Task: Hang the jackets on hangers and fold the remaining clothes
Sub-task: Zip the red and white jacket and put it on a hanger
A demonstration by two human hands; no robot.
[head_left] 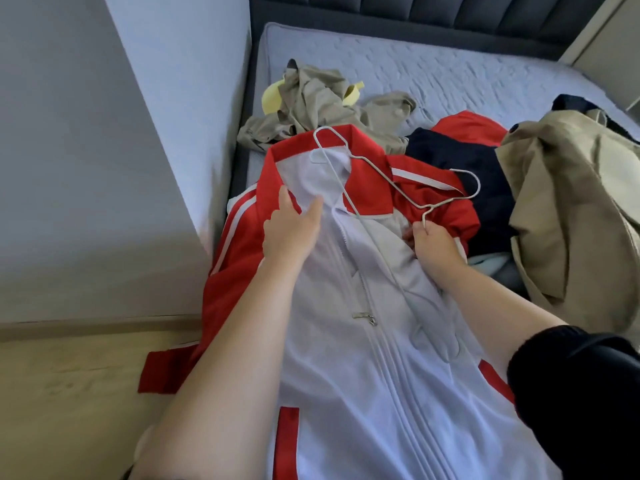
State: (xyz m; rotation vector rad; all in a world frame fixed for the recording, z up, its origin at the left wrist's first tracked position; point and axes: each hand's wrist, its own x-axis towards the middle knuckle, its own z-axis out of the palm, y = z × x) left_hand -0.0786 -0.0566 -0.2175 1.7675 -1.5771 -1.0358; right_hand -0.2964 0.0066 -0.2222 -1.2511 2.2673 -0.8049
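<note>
Hanging seems the step in hand: right hand (434,244) pinches the thin white wire hanger (337,178) over the open red-and-white zip jacket (346,375) on the grey quilted mattress (450,74), left hand (294,230) flat, fingers straight, beside the collar, so next a hanger end likely needs slipping into a shoulder.

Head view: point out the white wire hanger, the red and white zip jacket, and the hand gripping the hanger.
White wire hanger (336,174), head view, its long straight bar.
Red and white zip jacket (322,368), head view, white lining.
Right hand (434,244), head view, back of hand.
</note>
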